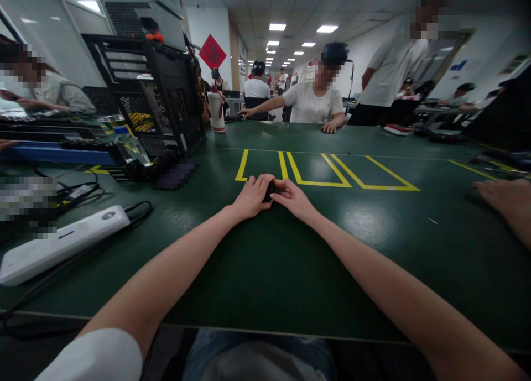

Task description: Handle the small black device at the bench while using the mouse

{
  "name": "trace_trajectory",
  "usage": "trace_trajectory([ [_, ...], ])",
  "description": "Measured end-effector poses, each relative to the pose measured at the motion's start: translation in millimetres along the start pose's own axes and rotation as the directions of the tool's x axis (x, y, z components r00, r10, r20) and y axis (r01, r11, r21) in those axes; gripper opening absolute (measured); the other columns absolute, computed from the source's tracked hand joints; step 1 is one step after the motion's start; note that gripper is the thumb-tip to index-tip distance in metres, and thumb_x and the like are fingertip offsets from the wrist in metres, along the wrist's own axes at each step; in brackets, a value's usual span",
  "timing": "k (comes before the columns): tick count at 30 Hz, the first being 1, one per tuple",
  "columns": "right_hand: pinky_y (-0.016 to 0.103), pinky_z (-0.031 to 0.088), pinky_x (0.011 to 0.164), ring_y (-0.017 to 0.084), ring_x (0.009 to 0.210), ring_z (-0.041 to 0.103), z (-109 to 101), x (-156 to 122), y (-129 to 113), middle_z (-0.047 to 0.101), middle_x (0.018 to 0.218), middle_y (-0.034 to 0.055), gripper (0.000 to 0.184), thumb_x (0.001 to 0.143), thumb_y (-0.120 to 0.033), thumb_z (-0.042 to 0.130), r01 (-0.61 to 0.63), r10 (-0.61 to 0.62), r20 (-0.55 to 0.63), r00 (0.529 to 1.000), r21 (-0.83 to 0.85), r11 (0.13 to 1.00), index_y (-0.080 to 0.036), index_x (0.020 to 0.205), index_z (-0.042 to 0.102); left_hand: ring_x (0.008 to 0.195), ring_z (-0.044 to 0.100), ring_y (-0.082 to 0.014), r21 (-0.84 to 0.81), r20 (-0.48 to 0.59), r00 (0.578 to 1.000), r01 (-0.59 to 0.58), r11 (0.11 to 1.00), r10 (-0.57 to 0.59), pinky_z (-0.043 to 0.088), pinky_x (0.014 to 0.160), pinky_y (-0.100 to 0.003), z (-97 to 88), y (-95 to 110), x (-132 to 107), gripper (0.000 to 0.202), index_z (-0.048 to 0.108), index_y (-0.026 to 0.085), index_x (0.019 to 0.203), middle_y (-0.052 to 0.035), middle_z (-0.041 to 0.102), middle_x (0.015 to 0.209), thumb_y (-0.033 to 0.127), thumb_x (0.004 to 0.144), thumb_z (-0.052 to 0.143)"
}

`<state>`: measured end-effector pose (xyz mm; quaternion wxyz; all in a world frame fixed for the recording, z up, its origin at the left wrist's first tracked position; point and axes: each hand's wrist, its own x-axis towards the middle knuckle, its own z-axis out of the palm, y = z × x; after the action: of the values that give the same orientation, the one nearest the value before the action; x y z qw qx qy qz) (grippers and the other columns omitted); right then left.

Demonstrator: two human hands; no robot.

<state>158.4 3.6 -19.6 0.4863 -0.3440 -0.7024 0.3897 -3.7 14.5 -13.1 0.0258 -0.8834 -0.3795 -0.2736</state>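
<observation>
Both my arms stretch forward over the dark green table (265,270). My left hand (252,196) is curled with its fingers closed round a small black object (270,190) at the table's middle. My right hand (293,198) meets it from the right, fingers pinched on the same object. Most of the object is hidden between the two hands, so I cannot make out what it is. The hands rest just in front of yellow tape outlines (323,173) on the table.
An open black computer case (160,93) stands at the left with cables and boards. A white power strip (62,243) lies near the left front edge. A white cup (217,111) stands behind. A seated person (315,102) faces me; another person's hand (504,201) rests at the right.
</observation>
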Motion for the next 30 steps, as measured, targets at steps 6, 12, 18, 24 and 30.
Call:
trace_trajectory([
  [6, 0.035, 0.046, 0.082, 0.015, 0.087, 0.055, 2.0, 3.9, 1.7, 0.057, 0.09, 0.0011, 0.025, 0.069, -0.034, 0.061, -0.078, 0.081, -0.078, 0.994, 0.04, 0.996, -0.021, 0.088, 0.052, 0.119, 0.025, -0.0302, 0.025, -0.045, 0.999, -0.019, 1.0, 0.02, 0.025, 0.095, -0.047, 2.0, 0.4, -0.8, 0.058, 0.028, 0.023, 0.119, -0.0075, 0.04, 0.122, 0.021, 0.069, 0.056],
  [12, 0.038, 0.043, 0.086, 0.016, 0.091, 0.055, -1.3, 5.4, 4.6, 0.057, 0.102, 0.0057, 0.036, 0.071, -0.036, 0.059, -0.186, 0.186, -0.038, 0.982, 0.019, 0.982, -0.019, 0.102, 0.052, 0.114, 0.038, -0.0236, -0.037, -0.011, 0.998, -0.054, 0.998, 0.054, 0.021, 0.1, -0.045, 3.1, -4.7, 1.8, 0.058, 0.026, 0.019, 0.119, -0.0094, 0.041, 0.12, 0.019, 0.069, 0.055],
  [18, 0.035, 0.043, 0.088, 0.015, 0.094, 0.055, 0.2, 2.4, -0.8, 0.055, 0.099, 0.0025, 0.035, 0.065, -0.025, 0.065, -0.094, 0.094, 0.007, 0.996, 0.086, 0.992, -0.021, 0.097, 0.051, 0.112, 0.039, -0.0238, -0.034, -0.019, 0.999, -0.042, 0.999, 0.041, 0.023, 0.098, -0.043, 2.6, -3.5, 2.8, 0.058, 0.028, 0.018, 0.118, -0.0095, 0.043, 0.118, 0.019, 0.067, 0.056],
  [24, 0.036, 0.044, 0.083, 0.014, 0.084, 0.055, 3.8, 3.2, -3.5, 0.057, 0.087, 0.0009, 0.025, 0.07, -0.033, 0.06, -0.144, 0.149, -0.05, 0.988, 0.088, 0.986, -0.021, 0.09, 0.051, 0.111, 0.04, -0.0231, -0.026, -0.037, 0.998, -0.043, 0.999, 0.042, 0.024, 0.097, -0.042, 3.3, -3.3, 3.0, 0.055, 0.03, 0.018, 0.117, -0.009, 0.044, 0.117, 0.021, 0.068, 0.055],
  [30, 0.036, 0.044, 0.083, 0.015, 0.087, 0.055, 2.8, 5.7, -1.1, 0.056, 0.096, 0.0041, 0.033, 0.071, -0.034, 0.058, -0.184, 0.185, -0.057, 0.981, 0.036, 0.982, -0.02, 0.1, 0.052, 0.113, 0.039, -0.0238, -0.022, -0.02, 0.999, -0.032, 0.999, 0.031, 0.024, 0.097, -0.043, 1.3, -3.4, 2.4, 0.057, 0.028, 0.018, 0.119, -0.0094, 0.043, 0.119, 0.021, 0.068, 0.055],
])
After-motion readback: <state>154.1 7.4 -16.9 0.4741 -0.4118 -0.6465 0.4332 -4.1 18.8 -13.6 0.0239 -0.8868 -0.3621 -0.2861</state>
